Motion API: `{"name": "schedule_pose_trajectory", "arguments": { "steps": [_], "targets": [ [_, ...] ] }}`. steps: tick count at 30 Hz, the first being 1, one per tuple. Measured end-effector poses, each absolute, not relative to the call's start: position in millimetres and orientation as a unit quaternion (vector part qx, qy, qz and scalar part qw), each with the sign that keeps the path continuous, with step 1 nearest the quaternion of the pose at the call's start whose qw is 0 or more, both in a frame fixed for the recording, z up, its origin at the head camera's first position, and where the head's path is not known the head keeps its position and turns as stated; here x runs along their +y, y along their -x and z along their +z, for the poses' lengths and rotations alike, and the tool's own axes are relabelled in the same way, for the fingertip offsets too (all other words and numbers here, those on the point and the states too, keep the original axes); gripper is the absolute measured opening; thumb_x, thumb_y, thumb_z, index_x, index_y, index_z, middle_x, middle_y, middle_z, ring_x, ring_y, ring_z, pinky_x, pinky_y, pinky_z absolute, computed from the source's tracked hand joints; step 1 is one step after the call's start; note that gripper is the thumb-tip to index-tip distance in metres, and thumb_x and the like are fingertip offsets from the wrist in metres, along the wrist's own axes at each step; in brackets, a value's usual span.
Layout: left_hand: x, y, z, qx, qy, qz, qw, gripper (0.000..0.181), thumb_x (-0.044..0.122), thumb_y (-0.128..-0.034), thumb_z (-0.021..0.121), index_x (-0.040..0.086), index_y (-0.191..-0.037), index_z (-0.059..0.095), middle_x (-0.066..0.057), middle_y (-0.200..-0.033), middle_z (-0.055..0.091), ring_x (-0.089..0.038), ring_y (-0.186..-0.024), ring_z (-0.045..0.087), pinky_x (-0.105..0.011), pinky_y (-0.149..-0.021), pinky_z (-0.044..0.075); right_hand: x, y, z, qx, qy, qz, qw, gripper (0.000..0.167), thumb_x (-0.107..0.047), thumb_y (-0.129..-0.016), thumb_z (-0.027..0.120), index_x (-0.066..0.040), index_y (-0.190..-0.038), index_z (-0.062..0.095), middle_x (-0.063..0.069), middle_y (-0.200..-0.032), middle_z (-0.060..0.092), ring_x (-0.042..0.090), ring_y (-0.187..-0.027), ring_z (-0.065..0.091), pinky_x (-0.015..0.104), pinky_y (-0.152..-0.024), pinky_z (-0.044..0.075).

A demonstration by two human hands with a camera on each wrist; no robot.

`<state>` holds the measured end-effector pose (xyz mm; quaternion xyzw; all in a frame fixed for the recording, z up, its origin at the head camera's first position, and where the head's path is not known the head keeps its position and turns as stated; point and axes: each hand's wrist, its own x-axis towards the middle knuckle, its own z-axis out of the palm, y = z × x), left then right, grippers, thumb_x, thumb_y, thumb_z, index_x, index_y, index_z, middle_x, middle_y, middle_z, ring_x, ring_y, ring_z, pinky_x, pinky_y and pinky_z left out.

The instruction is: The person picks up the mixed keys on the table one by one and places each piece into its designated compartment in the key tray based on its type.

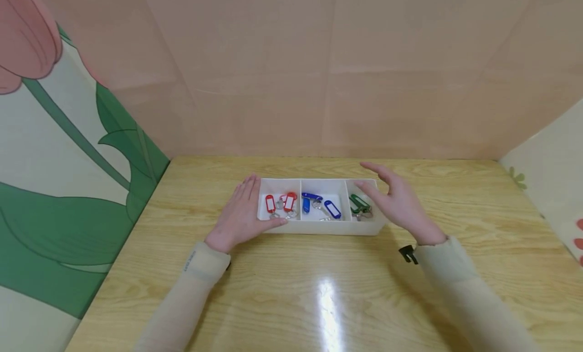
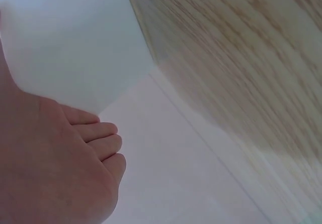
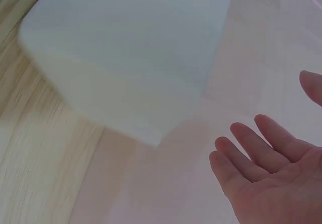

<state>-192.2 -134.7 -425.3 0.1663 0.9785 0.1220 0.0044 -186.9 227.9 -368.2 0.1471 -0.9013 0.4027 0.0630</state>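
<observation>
A white box (image 1: pixel 319 228) with three compartments sits on the table, holding key tags with metal rings. Red key tags (image 1: pixel 271 204) lie in its left compartment, blue key tags (image 1: pixel 333 209) in the middle, green key tags (image 1: pixel 360 202) in the right. My left hand (image 1: pixel 241 210) rests against the box's left end, its fingers extended and the thumb along the front rim. At the right end, my right hand (image 1: pixel 403 200) is spread, thumb and fingers apart. The right wrist view shows a gap between that hand (image 3: pixel 271 178) and the box wall (image 3: pixel 121 78).
The wood-grain table (image 1: pixel 282 291) reaches back to a pinkish wall covering (image 1: pixel 328 88). A flower-patterned panel (image 1: pixel 59 190) stands on the left, and another patterned panel (image 1: pixel 555 169) on the right. A black strap end (image 1: pixel 408 254) hangs by my right cuff.
</observation>
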Motion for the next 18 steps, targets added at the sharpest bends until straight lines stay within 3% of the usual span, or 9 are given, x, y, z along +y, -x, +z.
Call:
{"name": "schedule_pose_trajectory", "arguments": {
  "steps": [1,2,4,6,9,18],
  "targets": [
    [-134.6,192.1,-425.3,0.978,-0.167,0.122,0.004,0.133,0.096,-0.0772,0.037,-0.002,-0.162,0.005,-0.017,-0.169,0.004,-0.026,-0.154,0.000,-0.037,-0.123,0.003,231.1,186.0,-367.9,-0.902,-0.145,0.400,0.067,0.061,-0.045,-0.102,0.062,-0.015,-0.153,0.049,0.017,-0.154,0.045,0.044,-0.121,0.055,0.065,-0.105,0.038],
    [-134.6,192.1,-425.4,0.978,-0.168,0.122,0.003,0.133,0.096,-0.0774,0.037,-0.002,-0.162,0.005,-0.017,-0.169,0.004,-0.026,-0.154,0.000,-0.037,-0.123,0.003,234.2,185.6,-367.9,-0.904,-0.144,0.397,0.070,0.061,-0.045,-0.102,0.062,-0.015,-0.153,0.048,0.017,-0.154,0.045,0.045,-0.111,0.058,0.063,-0.104,0.039],
    [-134.5,191.9,-425.3,0.978,-0.169,0.121,0.002,0.133,0.095,-0.0776,0.037,-0.002,-0.161,0.005,-0.018,-0.169,0.004,-0.026,-0.154,0.000,-0.037,-0.123,0.003,240.0,185.1,-368.4,-0.904,-0.144,0.394,0.080,0.060,-0.042,-0.102,0.063,-0.014,-0.153,0.049,0.017,-0.154,0.045,0.044,-0.110,0.058,0.062,-0.103,0.040],
    [-134.6,191.7,-424.9,0.978,-0.170,0.122,0.003,0.132,0.095,-0.0778,0.038,-0.002,-0.161,0.005,-0.018,-0.168,0.004,-0.026,-0.154,0.000,-0.037,-0.123,0.003,245.7,185.3,-369.1,-0.903,-0.145,0.394,0.089,0.060,-0.040,-0.101,0.064,-0.013,-0.152,0.049,0.016,-0.154,0.046,0.043,-0.133,0.046,0.065,-0.108,0.035],
    [-134.4,191.6,-424.4,0.978,-0.169,0.125,0.003,0.132,0.094,-0.0782,0.039,-0.002,-0.161,0.005,-0.018,-0.168,0.003,-0.026,-0.154,0.000,-0.037,-0.123,0.003,254.0,185.7,-370.7,-0.904,-0.140,0.390,0.101,0.060,-0.039,-0.101,0.065,-0.012,-0.152,0.049,0.015,-0.154,0.046,0.040,-0.141,0.039,0.064,-0.110,0.033],
    [-134.6,191.5,-423.6,0.977,-0.174,0.122,-0.014,0.130,0.094,-0.0783,0.039,0.000,-0.162,0.009,-0.018,-0.168,0.006,-0.028,-0.154,0.001,-0.038,-0.123,0.002,279.4,184.8,-375.5,-0.911,-0.158,0.356,0.134,0.061,-0.031,-0.104,0.062,-0.006,-0.156,0.041,0.021,-0.157,0.039,0.046,-0.143,0.033,0.065,-0.114,0.026]
  ]
}}
